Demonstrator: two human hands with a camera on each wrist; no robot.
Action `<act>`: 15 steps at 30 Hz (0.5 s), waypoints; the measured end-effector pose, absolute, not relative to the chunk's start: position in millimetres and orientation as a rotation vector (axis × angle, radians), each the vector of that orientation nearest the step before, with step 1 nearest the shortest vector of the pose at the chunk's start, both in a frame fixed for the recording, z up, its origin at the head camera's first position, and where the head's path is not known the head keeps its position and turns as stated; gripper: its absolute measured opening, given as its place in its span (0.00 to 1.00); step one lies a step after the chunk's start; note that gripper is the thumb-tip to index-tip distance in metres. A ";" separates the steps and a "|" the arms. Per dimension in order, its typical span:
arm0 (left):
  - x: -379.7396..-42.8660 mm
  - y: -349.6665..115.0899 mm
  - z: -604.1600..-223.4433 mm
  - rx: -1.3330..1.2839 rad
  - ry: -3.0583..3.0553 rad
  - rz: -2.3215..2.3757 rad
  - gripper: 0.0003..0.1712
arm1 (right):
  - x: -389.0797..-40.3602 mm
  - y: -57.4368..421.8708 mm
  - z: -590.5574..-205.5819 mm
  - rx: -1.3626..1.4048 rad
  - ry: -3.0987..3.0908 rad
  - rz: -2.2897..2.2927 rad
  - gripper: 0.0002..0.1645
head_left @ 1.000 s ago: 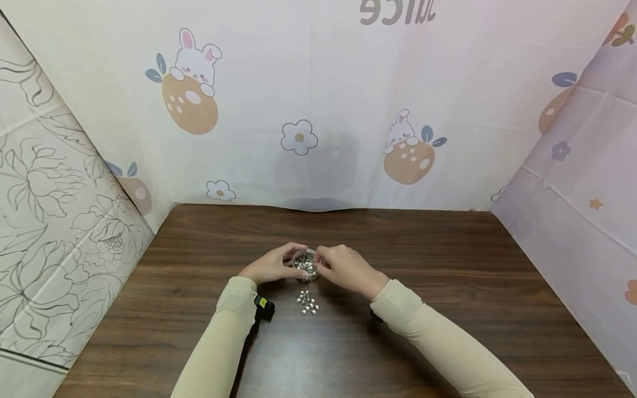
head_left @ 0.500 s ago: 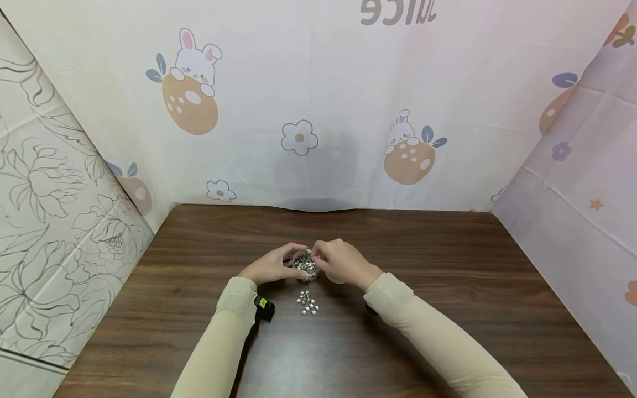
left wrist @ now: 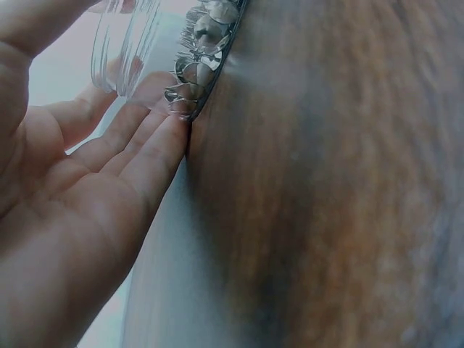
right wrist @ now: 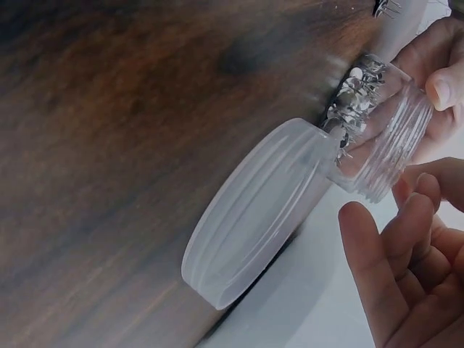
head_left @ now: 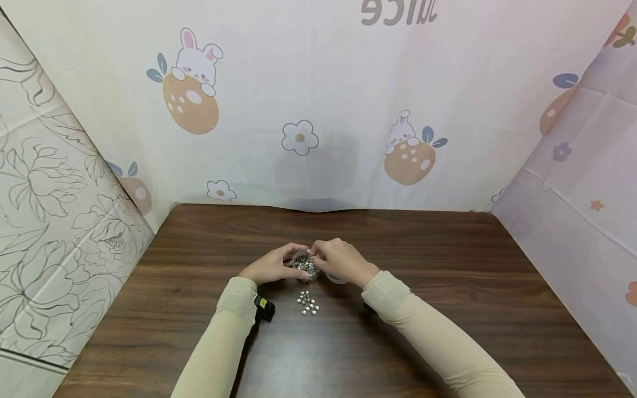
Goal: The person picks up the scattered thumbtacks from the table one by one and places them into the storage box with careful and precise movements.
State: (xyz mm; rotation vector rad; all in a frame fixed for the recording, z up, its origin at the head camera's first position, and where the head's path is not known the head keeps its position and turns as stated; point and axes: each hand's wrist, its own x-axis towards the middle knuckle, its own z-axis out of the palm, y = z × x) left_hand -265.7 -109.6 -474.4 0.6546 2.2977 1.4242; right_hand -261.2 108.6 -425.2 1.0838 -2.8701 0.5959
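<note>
A small clear jar [head_left: 299,275] with a threaded mouth stands upright on the table, its lower part filled with silver, round-headed thumbtacks [right wrist: 351,105]. My left hand [head_left: 271,266] holds the jar from the left, thumb in front and fingers behind, as the left wrist view [left wrist: 94,167] of that hand shows. Bent fingers of my right hand [head_left: 343,261] reach the jar's mouth, thumb and index close together; I cannot tell whether they pinch a tack. A translucent round lid [right wrist: 254,217] rests on the table beside the jar, mostly hidden under the right hand in the head view.
Several loose thumbtacks [head_left: 307,304] lie on the dark wooden table [head_left: 423,265] just in front of the jar. A printed curtain [head_left: 338,110] hangs along the table's back edge, and patterned sheets stand at both sides.
My right hand has moved slightly left and back at the jar's mouth, and part of the lid now shows beneath it. The left hand, jar and loose tacks have stayed put.
</note>
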 end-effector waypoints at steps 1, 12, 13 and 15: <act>-265.9 -109.6 -474.6 0.658 2.300 1.423 0.42 | -260.5 109.3 -424.6 1.080 -2.871 0.602 0.07; -263.6 -109.0 -471.2 0.648 2.279 1.434 0.41 | -246.8 119.0 -421.5 1.081 -2.883 0.620 0.07; -263.0 -108.7 -470.0 0.648 2.274 1.437 0.41 | -245.1 119.7 -421.2 1.092 -2.878 0.622 0.06; -260.9 -108.0 -465.2 0.662 2.257 1.443 0.42 | -241.7 120.4 -420.4 1.117 -2.868 0.618 0.06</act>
